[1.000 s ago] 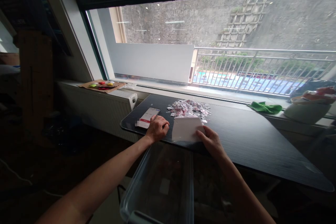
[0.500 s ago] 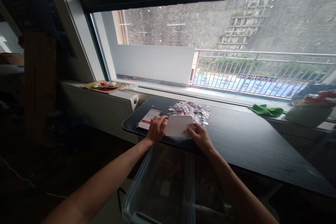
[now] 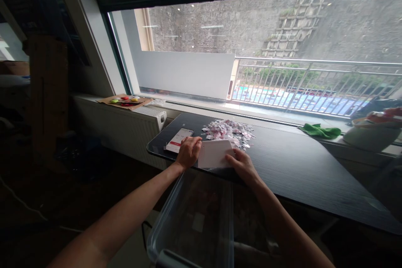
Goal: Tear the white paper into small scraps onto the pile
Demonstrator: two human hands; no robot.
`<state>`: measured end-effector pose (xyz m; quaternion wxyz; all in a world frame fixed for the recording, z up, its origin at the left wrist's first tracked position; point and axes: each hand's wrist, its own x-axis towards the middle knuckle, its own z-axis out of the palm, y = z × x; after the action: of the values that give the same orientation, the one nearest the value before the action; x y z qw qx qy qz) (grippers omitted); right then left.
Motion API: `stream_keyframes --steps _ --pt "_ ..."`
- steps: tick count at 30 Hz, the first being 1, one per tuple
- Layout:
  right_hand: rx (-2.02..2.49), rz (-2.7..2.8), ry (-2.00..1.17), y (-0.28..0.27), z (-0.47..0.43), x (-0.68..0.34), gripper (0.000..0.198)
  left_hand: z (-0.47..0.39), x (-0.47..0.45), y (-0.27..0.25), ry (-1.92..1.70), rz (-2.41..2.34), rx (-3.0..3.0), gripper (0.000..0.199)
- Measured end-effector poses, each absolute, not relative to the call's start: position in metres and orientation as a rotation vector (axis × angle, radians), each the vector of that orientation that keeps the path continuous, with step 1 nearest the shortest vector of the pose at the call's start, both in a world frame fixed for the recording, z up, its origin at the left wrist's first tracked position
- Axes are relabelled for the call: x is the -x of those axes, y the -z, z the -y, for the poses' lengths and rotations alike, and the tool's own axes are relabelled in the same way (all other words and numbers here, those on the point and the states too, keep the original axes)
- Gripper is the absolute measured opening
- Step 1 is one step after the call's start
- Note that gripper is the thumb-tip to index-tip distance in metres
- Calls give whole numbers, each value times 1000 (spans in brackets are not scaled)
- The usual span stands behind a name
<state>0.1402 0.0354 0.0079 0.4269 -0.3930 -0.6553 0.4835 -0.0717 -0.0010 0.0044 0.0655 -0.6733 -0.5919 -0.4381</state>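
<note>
My left hand (image 3: 188, 151) is closed at the left edge of a flat white rectangular board (image 3: 215, 155) with rounded corners. On its right edge my right hand (image 3: 244, 165) grips the same board, thumb on the near face and fingers partly hidden behind it. The board is tilted at the near edge of a dark table (image 3: 292, 171). Just behind it lies a heap of small whitish and pinkish scraps (image 3: 226, 129), partly covered by the board. A phone (image 3: 176, 144) with a lit screen rests left of the heap, beside my left hand.
Below the table edge, between my arms, is a clear plastic bin (image 3: 191, 234). A radiator (image 3: 141, 130) stands left of the table. On the sill are cardboard with small colourful items (image 3: 124, 99), a green cloth (image 3: 320, 131) and a pale container (image 3: 367, 135).
The white board has tilted a little and its lower edge has come slightly nearer to me. Both hands keep their places on it. The view has shifted slightly.
</note>
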Motion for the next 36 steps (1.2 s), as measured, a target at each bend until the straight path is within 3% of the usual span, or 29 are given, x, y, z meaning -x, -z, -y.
stream_keyframes --steps 6,16,25,36 --pt "929 1598 -1244 -9 -30 -145 35 1 72 -4 1309 1793 2027 29" --pt "1151 1159 -859 -20 -47 -212 49 0 71 0 1021 1667 2155 11" --pt "1091 1117 -854 -4 -51 -213 55 12 69 -3 754 1540 2369 22" --pt "1314 1156 -648 -16 -38 -215 56 14 70 -2 741 1548 2379 25"
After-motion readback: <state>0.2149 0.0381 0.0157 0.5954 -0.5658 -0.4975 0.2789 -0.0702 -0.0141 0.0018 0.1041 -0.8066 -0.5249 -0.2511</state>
